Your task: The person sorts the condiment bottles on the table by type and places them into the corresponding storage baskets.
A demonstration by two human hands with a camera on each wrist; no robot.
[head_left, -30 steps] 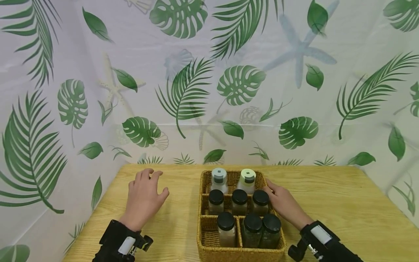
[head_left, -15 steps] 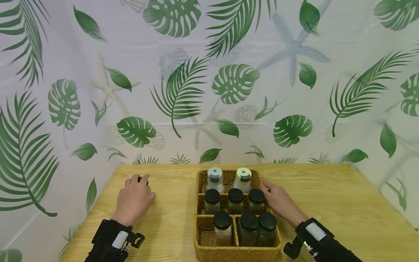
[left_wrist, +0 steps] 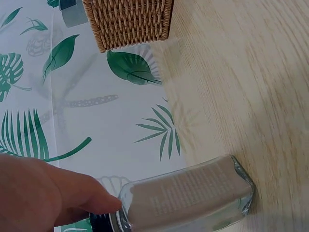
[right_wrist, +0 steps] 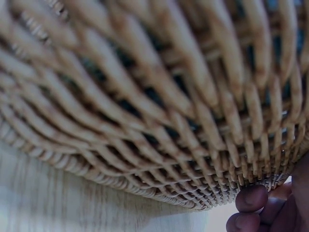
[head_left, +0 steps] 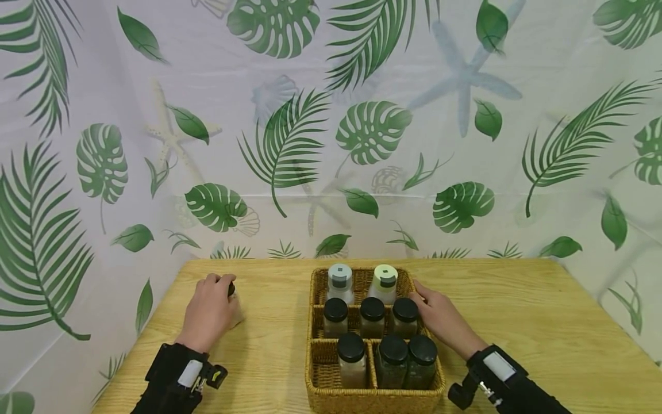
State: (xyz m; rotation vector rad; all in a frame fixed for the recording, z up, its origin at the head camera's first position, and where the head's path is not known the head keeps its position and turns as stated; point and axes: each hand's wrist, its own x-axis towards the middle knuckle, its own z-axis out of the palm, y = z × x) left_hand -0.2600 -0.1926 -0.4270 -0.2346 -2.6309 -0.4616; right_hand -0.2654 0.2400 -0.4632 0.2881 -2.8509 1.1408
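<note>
In the head view my left hand (head_left: 207,315) is at the table's left side, gripping a spice jar by its black lid. The left wrist view shows this jar (left_wrist: 188,197) as square clear glass filled with pale beige powder, my thumb (left_wrist: 91,193) at its neck. A divided wicker basket (head_left: 377,393) stands near the table's middle. My right hand (head_left: 446,319) grips the basket's right side near the back corner. In the right wrist view curled fingers (right_wrist: 252,199) lie against the weave at the far end.
Two pale-capped shakers, the white-capped one (head_left: 339,284) on the left, stand in the basket's back compartment. Several black-lidded jars, one a powder jar (head_left: 353,362), fill the middle and front ones. A leaf-patterned cloth (head_left: 310,144) rises behind the wooden table (head_left: 517,322).
My left hand first hovers over the table with spread fingers, then comes down onto the jar's black lid, and the jar now shows tilted beside the hand. My right hand stays on the basket.
</note>
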